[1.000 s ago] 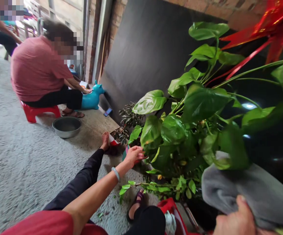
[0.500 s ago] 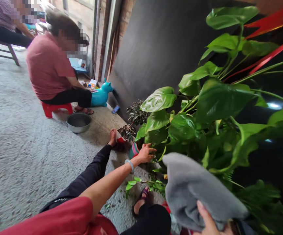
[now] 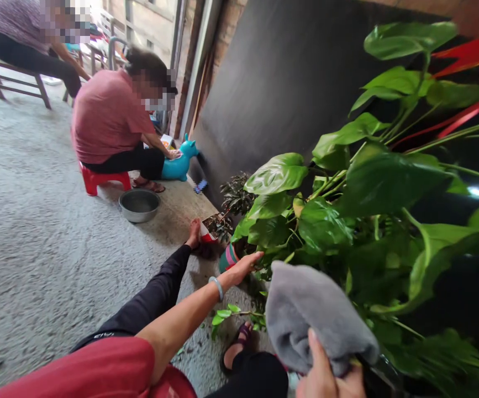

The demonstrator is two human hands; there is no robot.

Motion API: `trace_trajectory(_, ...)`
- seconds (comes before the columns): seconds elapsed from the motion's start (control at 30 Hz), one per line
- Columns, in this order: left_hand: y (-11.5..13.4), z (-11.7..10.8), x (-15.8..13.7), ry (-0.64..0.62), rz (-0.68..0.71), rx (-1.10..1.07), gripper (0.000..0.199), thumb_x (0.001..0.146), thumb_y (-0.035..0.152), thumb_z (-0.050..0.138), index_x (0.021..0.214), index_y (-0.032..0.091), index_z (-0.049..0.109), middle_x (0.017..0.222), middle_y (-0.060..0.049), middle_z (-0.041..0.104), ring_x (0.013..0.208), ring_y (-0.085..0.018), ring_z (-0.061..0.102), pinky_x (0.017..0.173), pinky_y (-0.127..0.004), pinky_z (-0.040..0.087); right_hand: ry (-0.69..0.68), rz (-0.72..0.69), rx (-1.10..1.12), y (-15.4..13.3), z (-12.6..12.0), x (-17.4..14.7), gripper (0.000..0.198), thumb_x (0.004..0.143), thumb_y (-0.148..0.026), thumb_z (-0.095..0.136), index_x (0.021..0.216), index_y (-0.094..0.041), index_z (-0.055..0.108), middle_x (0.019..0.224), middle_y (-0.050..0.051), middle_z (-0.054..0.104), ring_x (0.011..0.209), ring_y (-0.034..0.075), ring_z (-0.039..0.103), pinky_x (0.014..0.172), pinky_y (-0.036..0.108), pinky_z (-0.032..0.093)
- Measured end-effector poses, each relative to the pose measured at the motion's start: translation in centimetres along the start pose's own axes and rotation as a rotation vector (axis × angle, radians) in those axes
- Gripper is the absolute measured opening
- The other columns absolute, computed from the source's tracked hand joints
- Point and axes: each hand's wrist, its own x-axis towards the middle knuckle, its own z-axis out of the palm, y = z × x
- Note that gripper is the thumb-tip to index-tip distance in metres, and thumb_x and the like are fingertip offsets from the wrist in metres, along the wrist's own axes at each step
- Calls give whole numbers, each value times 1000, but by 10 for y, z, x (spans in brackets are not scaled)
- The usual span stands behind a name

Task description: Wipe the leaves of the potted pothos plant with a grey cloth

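Floor: rough grey concrete (image 3: 36, 232) ran across the left and middle; a dark board (image 3: 280, 88) leaned on a brick wall at the back.
Plant: big-leafed green plant (image 3: 347, 193) filled the right half, w/ red ribbons (image 3: 467, 52) at the top right corner.
L hand: left hand (image 3: 241, 268) was stretched out flat, fingers open and gripping nothing, fingertips touching the lowest leaves at the plant's left edge; pale bangle (image 3: 216, 286) on the wrist.
R hand: right hand (image 3: 326, 376) sat at the bottom edge, closed on a grey cloth (image 3: 314, 315), thumb pressed up on it.
Cloth: bunched, held up just in front of the plant's lower leaves, near the L hand but apart from it.
Small pots: striped pot (image 3: 227, 258) just behind the L hand; a smaller dark-leafed plant (image 3: 233, 196) in a red-and-white pot (image 3: 208, 229) beyond it, by the board's foot.
Legs: wearer's left leg in black lay out on the floor, bare foot (image 3: 193, 235) near the red-and-white pot; other foot in a sandal (image 3: 239, 342) by a loose leafy sprig (image 3: 231, 312).
Others: a person in a pink top (image 3: 106, 116) sat on a low red stool (image 3: 102, 179) at the back left, hands on a teal toy animal (image 3: 179, 163); metal bowl (image 3: 138, 204) on the floor just in front. 2nd person sat on a wooden chair (image 3: 11, 83) at the top left corner.
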Motion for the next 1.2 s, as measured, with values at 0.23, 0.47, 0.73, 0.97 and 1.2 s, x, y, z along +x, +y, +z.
trace_trajectory(0.23, 2, 3, -7, -40, -85, -3, 42, 87, 51, 72, 113, 19, 77, 106, -7, 76, 94, -18, 67, 83, -24, 48, -336, 104, -128, 24, 60, 18, 55, 37, -58, 75, 78, -24, 61, 88, 19, 74, 105, 48, 66, 97, 57, 48)
trace_trajectory(0.47, 8, -4, -16, 134, -129, 14, 25, 84, 35, 75, 102, 17, 75, 87, -3, 75, 77, -16, 66, 70, -23, 46, -445, 292, 17, 64, 29, -22, 70, 50, -59, 83, 104, -17, 67, 96, 13, 77, 90, 35, 72, 77, 44, 58)
trace_trajectory(0.73, 36, 4, -80, 19, -77, 160, 34, 74, 35, 82, 101, 17, 75, 101, -7, 76, 96, -20, 67, 69, -23, 45, -134, 37, -13, 32, 31, -1, 69, 64, -66, 79, 109, -16, 68, 106, 17, 75, 97, 36, 69, 80, 45, 55)
trace_trajectory(0.97, 56, 15, -121, -282, -2, -58, 81, 55, 51, 95, 126, 20, 72, 118, -9, 74, 110, -26, 65, 85, -27, 48, -396, -198, -64, 40, 70, -47, 72, 67, -72, 65, 104, -10, 68, 105, 28, 72, 105, 45, 68, 91, 53, 52)
trace_trajectory(1.2, 54, 20, -129, -312, -17, 8, 67, 53, 33, 93, 114, 16, 71, 101, -9, 74, 98, -26, 67, 86, -31, 51, -448, -255, 5, 56, 67, -49, 60, 74, -63, 65, 109, -15, 69, 119, 25, 70, 117, 41, 64, 104, 57, 47)
